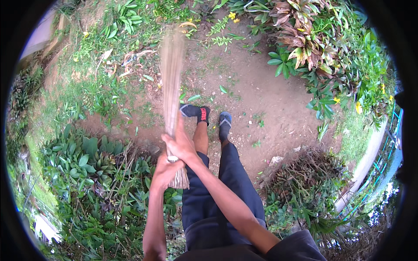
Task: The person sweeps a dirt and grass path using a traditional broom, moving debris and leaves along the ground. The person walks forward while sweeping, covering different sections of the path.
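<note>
A broom of thin stiff sticks (pixel 172 75) points away from me, its far half blurred. My left hand (pixel 166 171) is closed around the bundle near its butt end, just below a pale binding. Farther up the sticks, my right hand (pixel 180 142) grips the same bundle, the right forearm crossing in front of my legs. The cut stick ends show below my left hand. Past the broom's far end lie loose leaves and dry litter (pixel 134 65) on patchy grass.
Bare soil (pixel 261 94) spreads ahead and to the right of my sandalled feet (pixel 225 122). Dense shrubs (pixel 98 182) stand close on the left. A bush with browning leaves (pixel 307 39) fills the upper right. Dry plant clumps (pixel 303 173) and a pale trunk-like post (pixel 362 169) are at right.
</note>
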The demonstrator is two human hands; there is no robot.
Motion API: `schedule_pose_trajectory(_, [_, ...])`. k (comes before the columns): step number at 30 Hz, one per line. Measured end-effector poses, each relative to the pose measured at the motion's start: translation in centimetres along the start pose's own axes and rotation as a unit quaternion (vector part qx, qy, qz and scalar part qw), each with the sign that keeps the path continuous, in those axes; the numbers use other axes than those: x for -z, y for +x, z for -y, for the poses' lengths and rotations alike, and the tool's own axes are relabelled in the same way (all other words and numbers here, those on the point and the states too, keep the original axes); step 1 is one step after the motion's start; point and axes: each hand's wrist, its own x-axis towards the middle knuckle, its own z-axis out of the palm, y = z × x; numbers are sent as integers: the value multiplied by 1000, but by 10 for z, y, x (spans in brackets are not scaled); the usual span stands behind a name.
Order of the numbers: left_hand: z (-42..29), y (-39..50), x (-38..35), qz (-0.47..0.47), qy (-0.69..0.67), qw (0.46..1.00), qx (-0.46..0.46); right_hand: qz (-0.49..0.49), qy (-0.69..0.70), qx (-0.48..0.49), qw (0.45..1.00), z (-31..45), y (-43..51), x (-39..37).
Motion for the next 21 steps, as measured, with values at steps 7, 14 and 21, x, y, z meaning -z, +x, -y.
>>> schedule_pose_trajectory(7, [45,46,-25,137,59,964,219,-124,13,-274,954,-92,-11,48])
schedule_pose_trajectory(14, [51,-24,-54,41,259,957,127,-63,11,-22,998,-90,-60,56])
schedule_pose_trajectory(21, [40,169,-126,302,164,934,96,-363,-91,-195,907,-131,46,187])
